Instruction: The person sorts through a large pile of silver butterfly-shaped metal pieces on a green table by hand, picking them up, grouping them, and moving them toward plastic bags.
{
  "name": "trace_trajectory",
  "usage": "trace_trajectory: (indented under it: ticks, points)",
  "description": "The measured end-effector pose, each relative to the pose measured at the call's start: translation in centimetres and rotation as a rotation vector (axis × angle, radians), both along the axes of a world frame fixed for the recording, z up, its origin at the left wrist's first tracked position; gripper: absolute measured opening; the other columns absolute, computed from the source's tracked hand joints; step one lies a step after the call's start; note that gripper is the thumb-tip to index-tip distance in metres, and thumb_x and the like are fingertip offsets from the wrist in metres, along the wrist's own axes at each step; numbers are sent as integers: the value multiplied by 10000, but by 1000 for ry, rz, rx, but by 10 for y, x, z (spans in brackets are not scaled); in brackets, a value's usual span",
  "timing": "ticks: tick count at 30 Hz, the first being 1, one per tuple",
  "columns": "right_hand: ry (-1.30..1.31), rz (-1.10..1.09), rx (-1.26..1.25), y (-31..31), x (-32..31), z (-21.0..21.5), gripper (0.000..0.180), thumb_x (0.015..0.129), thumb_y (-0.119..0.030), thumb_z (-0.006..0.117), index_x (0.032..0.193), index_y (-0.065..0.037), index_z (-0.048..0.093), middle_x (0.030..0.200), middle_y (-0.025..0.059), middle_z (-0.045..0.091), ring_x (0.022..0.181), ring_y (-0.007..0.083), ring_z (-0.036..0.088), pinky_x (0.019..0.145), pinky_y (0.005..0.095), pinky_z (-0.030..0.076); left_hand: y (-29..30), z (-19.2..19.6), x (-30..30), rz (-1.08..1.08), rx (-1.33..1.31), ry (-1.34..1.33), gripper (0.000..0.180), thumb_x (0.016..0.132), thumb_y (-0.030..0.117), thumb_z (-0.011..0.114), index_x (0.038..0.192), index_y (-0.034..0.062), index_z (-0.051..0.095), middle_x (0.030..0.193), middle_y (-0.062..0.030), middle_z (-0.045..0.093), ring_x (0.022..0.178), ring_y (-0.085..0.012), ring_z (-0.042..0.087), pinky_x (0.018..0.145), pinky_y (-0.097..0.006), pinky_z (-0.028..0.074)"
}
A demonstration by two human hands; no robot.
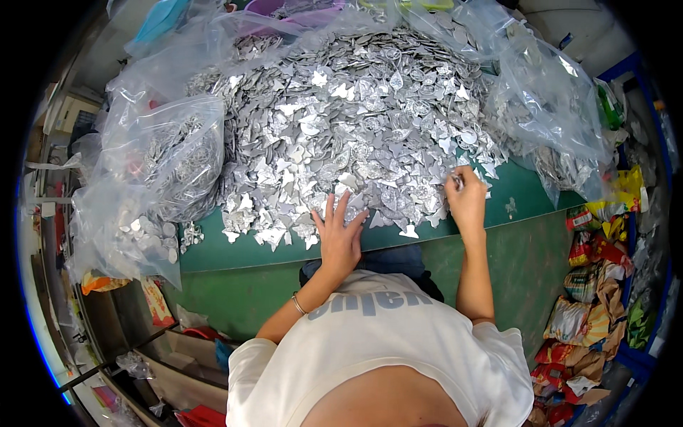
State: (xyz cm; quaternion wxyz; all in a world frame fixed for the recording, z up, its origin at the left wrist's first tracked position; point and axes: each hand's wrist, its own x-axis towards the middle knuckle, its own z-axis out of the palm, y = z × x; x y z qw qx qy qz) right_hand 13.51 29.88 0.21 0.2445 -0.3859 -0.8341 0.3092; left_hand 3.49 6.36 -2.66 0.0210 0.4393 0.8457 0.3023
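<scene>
A broad heap of flat silver metal pieces [334, 135], many shaped like butterflies and some like drops, covers most of the green table [523, 192]. My left hand [340, 238] rests on the heap's near edge, its fingers spread, with no piece gripped. At the heap's near right edge, my right hand [467, 199] is closed, thumb and fingers pinched together. Something small and greyish shows between those fingers, too small to name. Loose pieces lie around both hands.
Clear plastic bags with metal parts stand on the table's left [188, 156] and right [548, 107]. A purple basin [265, 7] sits at the back. Colourful packages [580, 320] line the right side. Open drawers [178, 363] are at lower left.
</scene>
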Motion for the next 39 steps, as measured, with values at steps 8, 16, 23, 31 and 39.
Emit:
trace_trajectory:
  ticks: [8, 16, 23, 31, 39]
  points:
    - [284, -393, 670, 91, 10, 126, 131, 774, -81, 638, 876, -2, 618, 724, 89, 599, 623, 185, 558, 582, 299, 435, 2, 0, 0, -3, 45, 18, 325, 749, 10, 566, 1047, 130, 616, 1344, -152, 361, 1271, -416, 256, 983, -652, 135]
    - [272, -222, 412, 85, 10, 124, 151, 805, -129, 613, 857, 7, 648, 761, 113, 642, 677, 164, 586, 629, 302, 438, 0, 0, 1, -2, 48, -3, 325, 762, -17, 547, 1052, 117, 606, 1324, -167, 377, 1260, -433, 270, 986, -647, 134]
    - [-97, 450, 119, -19, -25, 20, 320, 711, -243, 711, 944, -39, 631, 828, 120, 636, 710, 299, 621, 622, 375, 480, -1, 0, 0, -20, 26, 17, 343, 750, -2, 562, 1065, 131, 595, 1321, -147, 371, 1262, -420, 260, 986, -646, 157]
    - [-110, 334, 250, -40, -37, -6, 250, 750, -206, 666, 896, -13, 604, 759, 150, 616, 619, 338, 608, 532, 421, 468, -1, 2, 0, -17, 27, 24, 356, 736, 6, 571, 1068, 130, 595, 1319, -151, 368, 1262, -414, 259, 989, -646, 165]
    - [194, 183, -210, -13, -21, -3, 151, 760, -136, 648, 827, -2, 638, 639, 48, 574, 558, 158, 545, 517, 283, 428, 0, 1, 1, -5, 50, 34, 338, 738, 6, 572, 1054, 126, 601, 1308, -149, 386, 1255, -412, 276, 989, -636, 176]
